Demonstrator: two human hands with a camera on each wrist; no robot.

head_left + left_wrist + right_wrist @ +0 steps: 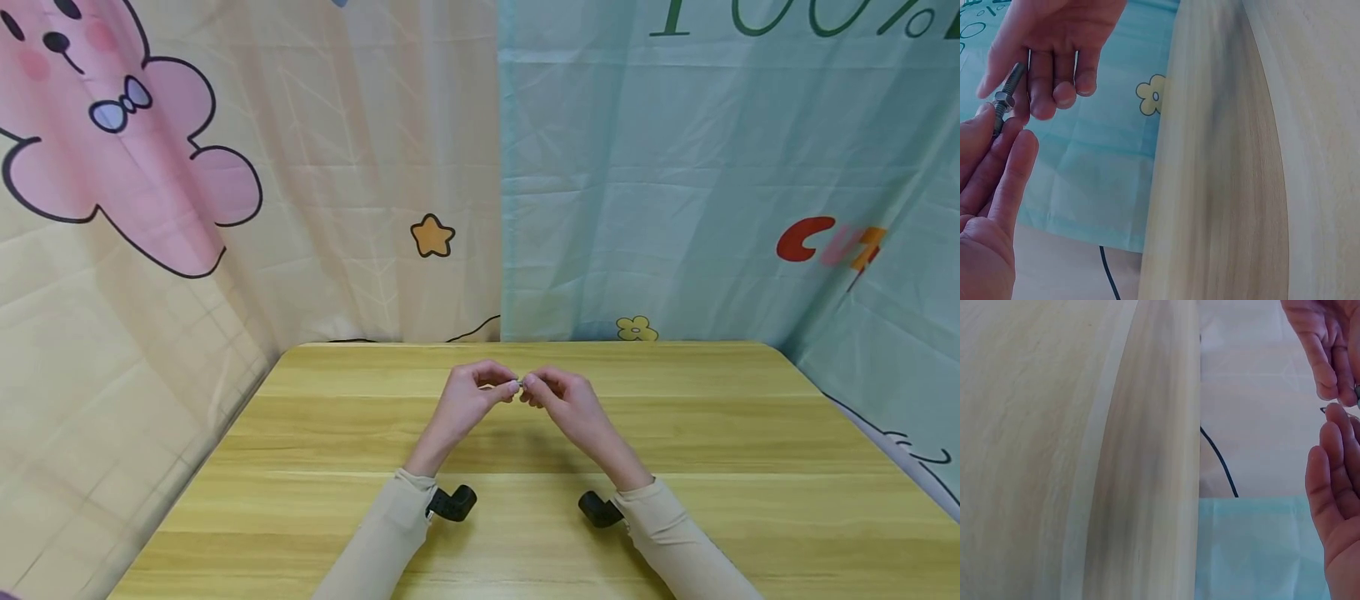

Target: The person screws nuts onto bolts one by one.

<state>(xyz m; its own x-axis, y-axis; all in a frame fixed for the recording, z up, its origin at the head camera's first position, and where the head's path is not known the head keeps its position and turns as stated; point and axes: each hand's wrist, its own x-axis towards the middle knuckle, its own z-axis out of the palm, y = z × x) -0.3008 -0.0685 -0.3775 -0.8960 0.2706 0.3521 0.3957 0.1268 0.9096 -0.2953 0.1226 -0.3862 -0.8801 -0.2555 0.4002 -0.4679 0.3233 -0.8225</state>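
Note:
A metal bolt [1014, 78] with a hex nut [1004, 100] around its threaded shank slants between the two hands, held above the table. My left hand [467, 398] pinches the bolt's head end between thumb and fingers. From the other side, my right hand [570, 404] has its thumb and index finger about the nut, its other fingers loosely bent. The bolt's threaded tip points toward the right palm in the left wrist view. Only a sliver of metal shows at the right wrist view's edge, and fingers mostly cover the bolt in the head view.
Below the hands spreads a wood-grain table [300, 517]. Printed curtains, one beige [337, 208] and one blue-green [675, 183], hang behind its far edge. A black wrist camera [453, 503] sits at the left cuff, another [597, 509] at the right. A dark cord [1219, 459] hangs beyond the table edge.

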